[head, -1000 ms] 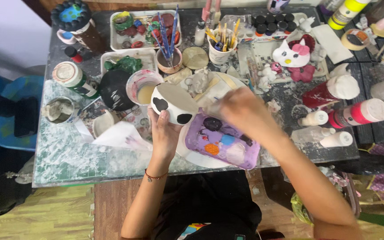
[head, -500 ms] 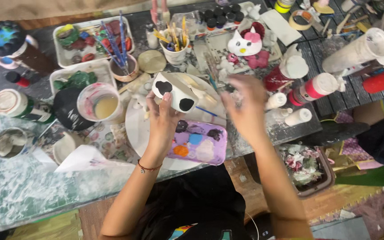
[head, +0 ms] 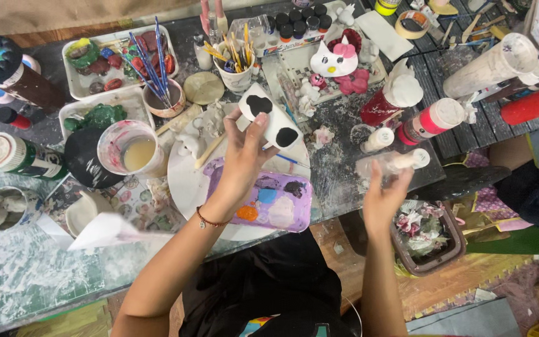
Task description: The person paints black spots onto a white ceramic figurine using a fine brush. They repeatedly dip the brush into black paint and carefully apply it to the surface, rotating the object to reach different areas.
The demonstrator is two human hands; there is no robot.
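My left hand (head: pixel 239 163) grips a white ceramic piece with black spots (head: pixel 269 115) and holds it tilted above a round white plate (head: pixel 185 178). A purple paint palette (head: pixel 269 200) with several colour blobs lies on the plate just below that hand. A thin blue-handled brush (head: pixel 291 160) rests on the plate beside the piece. My right hand (head: pixel 382 196) is off the table's right edge, closed on a small white squeeze bottle (head: pixel 394 162) that is motion-blurred.
A cup of cloudy water (head: pixel 133 150), a bowl of blue brushes (head: pixel 160 93) and a brush cup (head: pixel 235 72) stand behind the plate. Paint bottles (head: pixel 428 122) crowd the right side. A bin of scraps (head: pixel 425 234) sits below the table edge.
My right hand has moved from above the plate out to the right and now holds the white bottle. My left hand has lifted the spotted piece slightly.
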